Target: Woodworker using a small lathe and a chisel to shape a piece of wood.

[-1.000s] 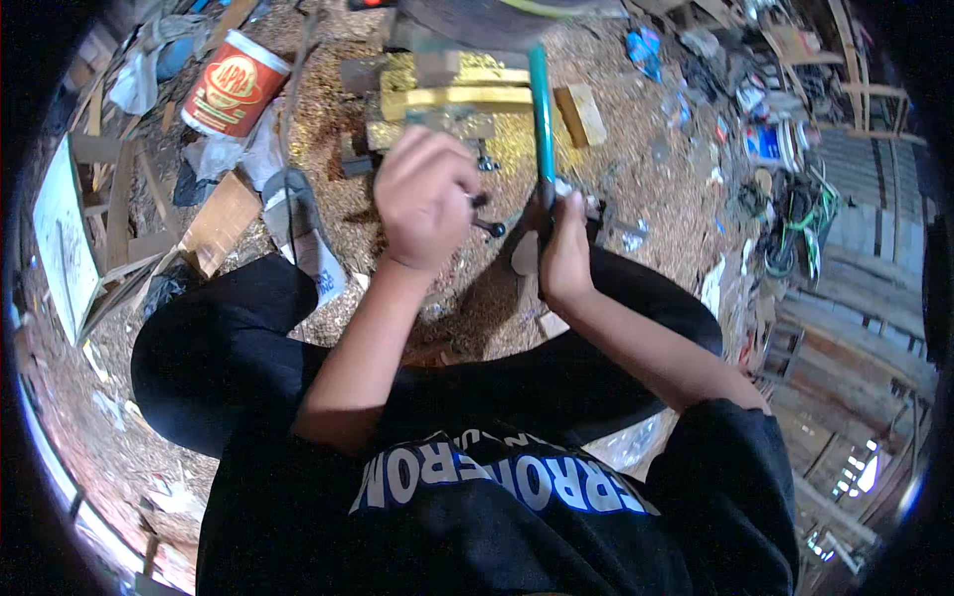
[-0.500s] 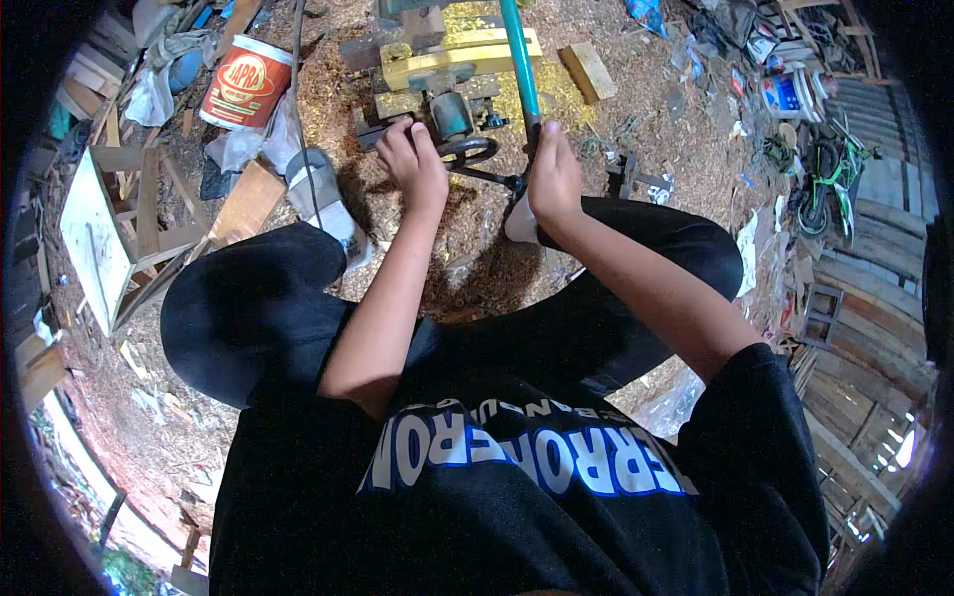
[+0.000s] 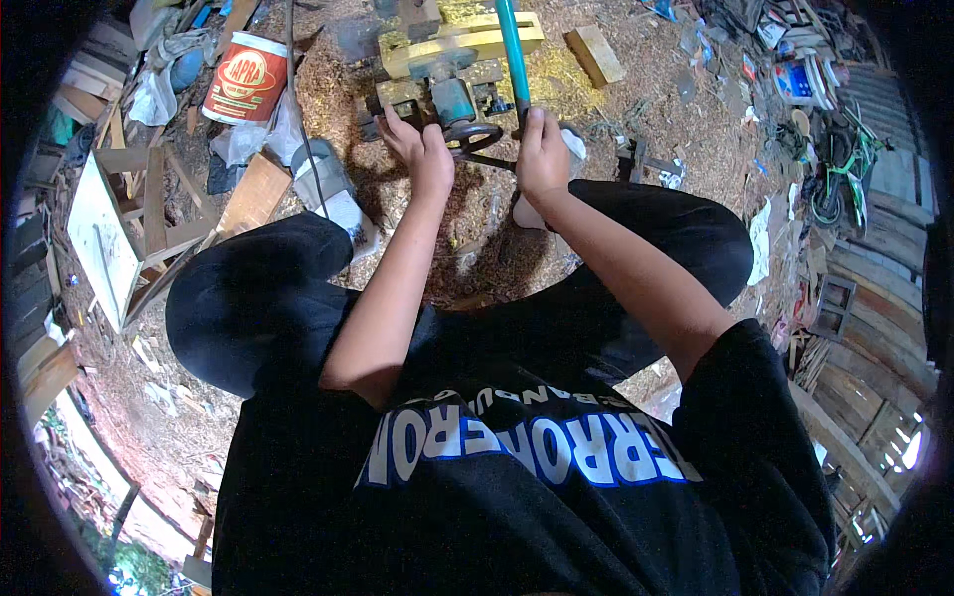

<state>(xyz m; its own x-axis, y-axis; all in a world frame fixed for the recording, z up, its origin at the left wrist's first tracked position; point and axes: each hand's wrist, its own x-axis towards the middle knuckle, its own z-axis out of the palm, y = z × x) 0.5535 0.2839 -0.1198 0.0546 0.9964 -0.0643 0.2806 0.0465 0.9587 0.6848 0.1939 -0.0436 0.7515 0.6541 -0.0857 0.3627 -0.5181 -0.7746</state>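
i'm crouched over the small green machine (image 3: 452,94) at the top centre of the frame, where it sits on a yellowish wooden base (image 3: 467,40) in the sawdust on the floor (image 3: 477,228). my left hand (image 3: 422,149) is curled against the machine's near edge, fingers bent down onto its left side beside the dark round wheel (image 3: 472,134); i can't tell whether they actually clamp anything or only press against it. my right hand (image 3: 542,149) is closed around the lower end of the teal handle (image 3: 514,50), which rises from just right of the wheel toward the top edge.

to do this well, i judge the left hand should brace the body firmly so the machine doesn't skid on the loose sawdust, while the right keeps a full wrap on the handle and moves it smoothly rather than jerking. i'd keep my left fingertips off the wheel's rim and away from the gap between wheel and handle, since the two hands are close together there.

a wood block (image 3: 594,55) lies to the upper right of the machine, and a red and white can (image 3: 245,79) stands well apart at the upper left.
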